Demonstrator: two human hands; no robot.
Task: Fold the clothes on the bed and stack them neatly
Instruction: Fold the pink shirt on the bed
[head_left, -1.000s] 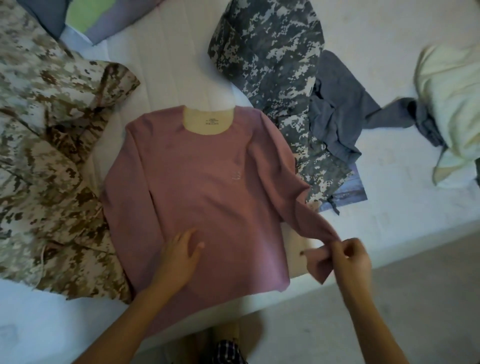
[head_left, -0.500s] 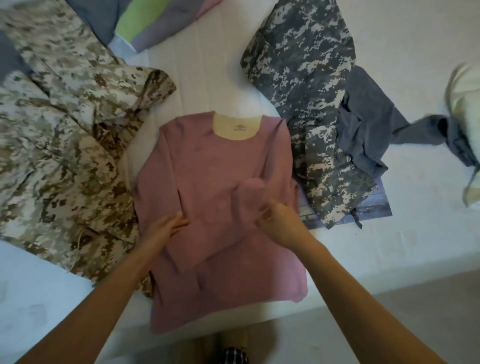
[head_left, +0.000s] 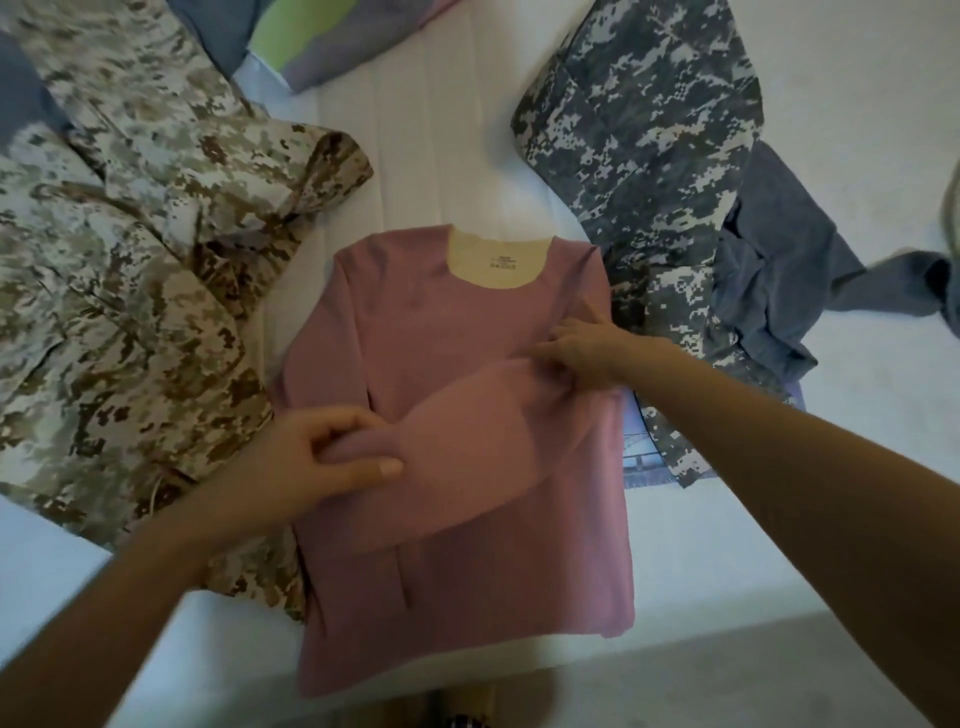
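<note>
While one shirt (head_left: 467, 571) lies between two camouflage garments (head_left: 130, 312) (head_left: 649, 130), two hands (head_left: 306, 457) (head_left: 587, 351) pinch it.

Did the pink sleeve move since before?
Yes. The sleeve swung left, away from the grey camouflage jacket, across the pink shirt; the left hand pinches its cuff.

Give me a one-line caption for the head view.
Left hand and right hand fold a sleeve across a pink shirt on the bed, between tan camouflage and grey camouflage.
</note>
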